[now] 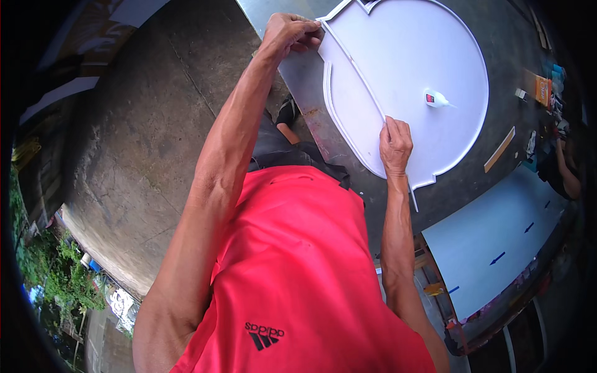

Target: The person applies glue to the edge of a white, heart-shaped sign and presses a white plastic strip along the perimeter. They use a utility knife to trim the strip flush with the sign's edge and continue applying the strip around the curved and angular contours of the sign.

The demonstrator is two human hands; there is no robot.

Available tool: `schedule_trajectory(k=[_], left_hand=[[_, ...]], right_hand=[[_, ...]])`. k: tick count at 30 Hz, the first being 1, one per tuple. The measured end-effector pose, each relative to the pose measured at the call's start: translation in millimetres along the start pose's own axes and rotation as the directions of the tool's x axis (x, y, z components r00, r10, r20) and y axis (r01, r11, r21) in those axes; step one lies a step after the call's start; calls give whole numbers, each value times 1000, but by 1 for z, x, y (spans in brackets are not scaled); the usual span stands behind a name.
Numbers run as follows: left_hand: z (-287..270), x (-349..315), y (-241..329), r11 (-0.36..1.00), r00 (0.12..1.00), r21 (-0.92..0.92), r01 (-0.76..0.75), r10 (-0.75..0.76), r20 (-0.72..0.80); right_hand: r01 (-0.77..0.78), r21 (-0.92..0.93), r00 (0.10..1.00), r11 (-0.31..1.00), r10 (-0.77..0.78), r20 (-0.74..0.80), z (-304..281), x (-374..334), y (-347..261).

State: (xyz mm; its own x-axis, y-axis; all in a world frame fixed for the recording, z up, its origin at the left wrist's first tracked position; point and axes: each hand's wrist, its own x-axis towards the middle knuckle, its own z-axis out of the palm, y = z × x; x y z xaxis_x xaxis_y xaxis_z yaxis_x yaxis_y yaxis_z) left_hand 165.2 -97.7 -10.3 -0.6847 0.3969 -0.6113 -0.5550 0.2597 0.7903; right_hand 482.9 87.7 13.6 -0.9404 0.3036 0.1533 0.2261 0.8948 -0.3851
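A thin white strip [352, 62] runs slantwise over a large white panel [429, 43] with a rounded, notched outline. Its far end is pinched in the fingers of my left hand [292, 34], at the panel's upper left edge. Lower down, my right hand [396, 146] is closed round the same strip, whose tail sticks out below the wrist. A raised white rim follows much of the panel's outline, and a separate-looking curved piece of edging [329, 93] stands along its left side. On the panel lies a small white squeeze bottle [435, 98] with a narrow nozzle and a dark label.
The panel rests on a grey table [460, 161]. A wooden strip [499, 150], an orange box [542, 91] and small clutter lie to the right. Beyond is a pale blue sheet [497, 242] with dark marks. Another person's arm [567, 171] shows at the far right. Concrete floor [143, 137] stretches left.
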Motion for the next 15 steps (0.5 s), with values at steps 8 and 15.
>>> schedule_trajectory(k=[8,15], left_hand=[[-5,-4,29,962,1000,273,2,-1,-3],[0,0,34,913,996,406,25,10,-85]], right_hand=[[-4,-14,1000,1000,4,18,-2,-1,-1],[-4,-11,1000,1000,4,20,-1,0,-3]])
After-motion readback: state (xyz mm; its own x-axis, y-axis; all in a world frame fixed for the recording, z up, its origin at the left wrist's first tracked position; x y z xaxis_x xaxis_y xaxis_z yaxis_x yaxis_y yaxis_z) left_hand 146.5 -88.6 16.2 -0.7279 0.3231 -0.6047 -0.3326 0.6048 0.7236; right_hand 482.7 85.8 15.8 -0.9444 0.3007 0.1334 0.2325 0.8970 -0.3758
